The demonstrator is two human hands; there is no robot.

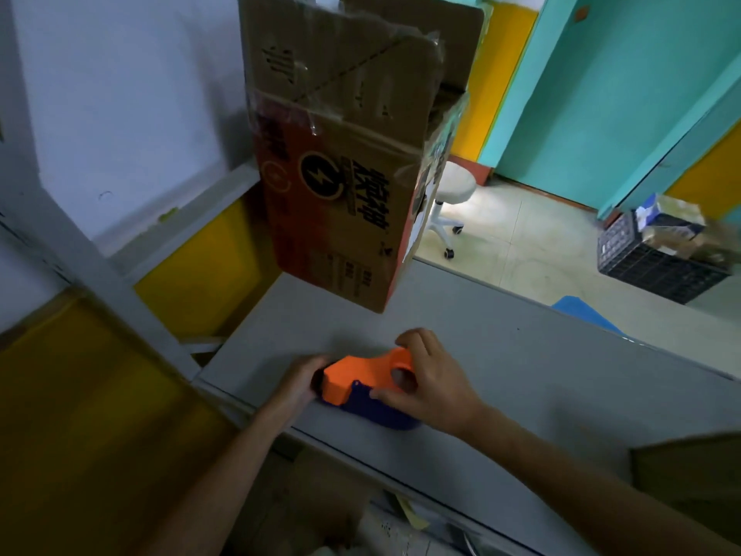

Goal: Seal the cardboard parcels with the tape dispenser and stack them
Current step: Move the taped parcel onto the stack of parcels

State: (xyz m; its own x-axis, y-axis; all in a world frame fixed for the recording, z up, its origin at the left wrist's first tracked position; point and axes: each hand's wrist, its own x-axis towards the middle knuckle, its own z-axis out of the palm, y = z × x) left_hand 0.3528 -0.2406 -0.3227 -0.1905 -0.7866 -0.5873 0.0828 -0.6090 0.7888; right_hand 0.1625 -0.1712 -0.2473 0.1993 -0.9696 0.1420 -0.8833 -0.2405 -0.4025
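Hands [300,380] [427,381] grip tape dispenser [353,375] — at table [521,375] edge.

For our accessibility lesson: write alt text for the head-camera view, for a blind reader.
The left hand and right hand hold an orange and blue tape dispenser on a grey table. A tall, worn cardboard box stands behind it.

The upright cardboard parcel [353,154] runs past the top edge, its print blurred.

Orange-and-blue tape dispenser [367,389] lying on grey table, tall printed cardboard parcel [349,154] upright behind, top flaps open
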